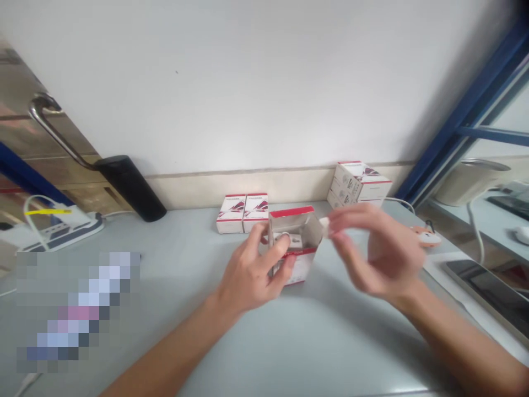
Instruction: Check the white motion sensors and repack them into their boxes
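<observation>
My left hand (256, 273) grips an open white cardboard box with red trim (295, 242), its fingers wrapped around the near side. The box stands on or just above the grey table (314, 336), with its flap raised. Something pale and a small ring show inside, partly hidden by my fingers. My right hand (372, 251), slightly blurred, pinches a small white item (324, 227) between finger and thumb, right beside the box's upper corner. What that item is cannot be made out.
Two closed boxes (242, 213) stand behind the hands against the wall, and a stack of similar boxes (357, 184) sits at the back right. A small orange object (427, 236) and a dark tablet (487, 292) lie right. A white power strip (61, 229) lies left.
</observation>
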`<state>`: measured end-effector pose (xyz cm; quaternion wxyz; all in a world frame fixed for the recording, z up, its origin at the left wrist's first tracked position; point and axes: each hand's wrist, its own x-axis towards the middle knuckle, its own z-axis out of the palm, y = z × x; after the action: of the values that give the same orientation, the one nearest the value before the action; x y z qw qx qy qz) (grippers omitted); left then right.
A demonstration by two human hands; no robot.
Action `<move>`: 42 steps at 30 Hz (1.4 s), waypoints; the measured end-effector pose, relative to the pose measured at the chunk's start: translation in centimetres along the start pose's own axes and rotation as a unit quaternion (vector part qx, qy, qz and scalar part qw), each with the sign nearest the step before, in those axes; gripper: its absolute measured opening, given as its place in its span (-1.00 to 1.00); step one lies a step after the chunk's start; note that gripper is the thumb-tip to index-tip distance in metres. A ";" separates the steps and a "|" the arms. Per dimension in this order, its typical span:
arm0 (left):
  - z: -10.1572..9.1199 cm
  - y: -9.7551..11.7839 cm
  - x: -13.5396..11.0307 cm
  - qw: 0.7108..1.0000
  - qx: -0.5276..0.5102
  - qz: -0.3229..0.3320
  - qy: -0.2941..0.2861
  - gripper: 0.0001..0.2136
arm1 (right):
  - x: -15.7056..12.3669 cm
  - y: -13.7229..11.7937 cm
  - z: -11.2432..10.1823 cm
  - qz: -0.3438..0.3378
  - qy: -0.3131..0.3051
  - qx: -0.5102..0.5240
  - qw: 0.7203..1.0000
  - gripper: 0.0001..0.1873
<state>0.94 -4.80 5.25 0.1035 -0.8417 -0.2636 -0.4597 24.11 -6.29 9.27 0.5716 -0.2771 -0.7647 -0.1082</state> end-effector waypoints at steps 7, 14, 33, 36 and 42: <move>0.2 -0.3 -0.1 0.996 0.084 0.027 0.034 -0.76 | -0.9 -0.3 0.8 -0.074 -0.124 -0.140 0.980 -0.87; 0.1 0.0 -0.1 0.988 0.154 -0.008 0.027 -0.74 | -0.9 -0.4 1.0 -0.023 -0.172 -0.110 0.979 -0.91; 1.7 -0.9 -1.4 0.973 -0.199 -0.108 0.041 -0.44 | -4.2 0.1 4.2 0.241 -0.037 0.185 0.952 -0.61; 1.5 -1.1 -1.4 0.969 -0.215 -0.120 0.028 -0.49 | -4.4 0.5 4.2 0.210 -0.036 0.170 0.962 -0.58; 0.2 -1.3 -0.7 0.938 -0.297 -0.175 -0.021 -0.59 | -3.8 0.5 3.9 0.160 -0.058 0.156 0.973 -0.58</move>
<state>0.11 -3.89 4.51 -0.2388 -0.7840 -0.2601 -0.5105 21.94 -5.18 4.35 0.5726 -0.3091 -0.7496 0.1216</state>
